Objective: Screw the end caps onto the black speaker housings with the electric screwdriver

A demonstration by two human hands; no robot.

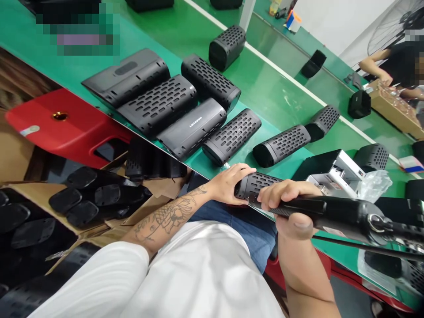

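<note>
My left hand (pixel 228 183) is wrapped around the end of a black perforated speaker housing (pixel 261 179) at the front edge of the green table. My right hand (pixel 291 203) is closed around a black electric screwdriver (pixel 334 214), held almost level across the view. Its tip points toward the near end of the housing, by my left fingers; whether it touches a screw I cannot make out. Close by on the table lie more black housings, among them a slotted one (pixel 232 136) and a smooth one lettered MERKURY (pixel 194 128).
A white-and-grey device (pixel 344 170) and a clear plastic bag (pixel 374 183) sit to the right. A cable (pixel 364 248) runs beside the screwdriver. Cartons of black housings (pixel 82 212) and a red stool (pixel 62 119) stand left. Across the table, another person's hand (pixel 384 78) is at a carton (pixel 394 110).
</note>
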